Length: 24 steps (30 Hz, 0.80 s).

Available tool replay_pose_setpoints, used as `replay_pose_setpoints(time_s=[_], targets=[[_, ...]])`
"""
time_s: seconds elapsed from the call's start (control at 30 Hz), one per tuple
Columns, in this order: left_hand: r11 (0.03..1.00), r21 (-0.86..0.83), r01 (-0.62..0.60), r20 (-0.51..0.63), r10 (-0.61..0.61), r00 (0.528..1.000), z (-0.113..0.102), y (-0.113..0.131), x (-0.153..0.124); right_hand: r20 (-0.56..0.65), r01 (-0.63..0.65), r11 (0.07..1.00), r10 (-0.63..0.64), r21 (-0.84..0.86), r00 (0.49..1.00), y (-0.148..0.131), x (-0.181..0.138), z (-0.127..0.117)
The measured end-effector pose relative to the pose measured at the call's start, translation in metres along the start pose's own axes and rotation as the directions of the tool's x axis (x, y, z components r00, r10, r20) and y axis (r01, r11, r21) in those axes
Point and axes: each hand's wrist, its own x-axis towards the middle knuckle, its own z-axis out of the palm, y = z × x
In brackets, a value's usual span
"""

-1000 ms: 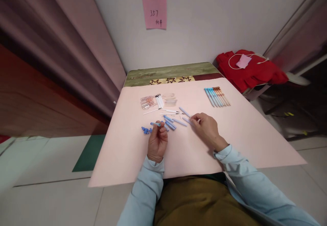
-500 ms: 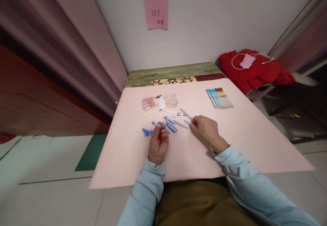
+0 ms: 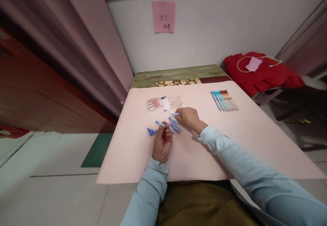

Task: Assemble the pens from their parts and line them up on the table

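Blue barrel (image 3: 160, 123): our left hand (image 3: 162, 144) pinches it, best kept steady. Our right hand (image 3: 189, 117) bunches narrowly at a pale rod (image 3: 175, 114); whether gripping, we cannot tell.

A bare lane of covered worktop (image 3: 189, 161) opens between the forearms, and another between the right hand (image 3: 188, 118) and the row of pens (image 3: 224, 101). Blue pen barrels (image 3: 175, 127) crowd the gap between the hands; white refills (image 3: 165, 103) lie beyond, small blue parts (image 3: 151, 131) beside the left hand (image 3: 162, 142).
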Motion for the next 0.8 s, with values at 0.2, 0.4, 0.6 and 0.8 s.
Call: replay_pose_setpoints(time_s=[0.2,0.4,0.6,0.8], targets=[[0.999,0.031,-0.041,0.019,0.041,0.999,-0.005,-0.001,0.005,0.024,0.040,0.998,-0.039,-0.050,0.999,-0.005,0.007,0.000],[0.994,0.063,-0.088,0.093,0.082,0.992,-0.006,-0.002,0.006,-0.104,-0.031,0.993,0.043,0.118,0.994,0.002,-0.020,-0.015],[0.996,0.073,-0.054,0.041,0.051,0.998,-0.006,-0.004,0.006,0.008,0.009,0.845,-0.016,0.535,1.000,0.003,-0.056,-0.012],[0.996,-0.035,-0.087,-0.036,0.086,0.996,-0.002,0.000,0.005,0.057,-0.057,0.241,0.010,0.969,0.998,0.006,-0.072,-0.003]])
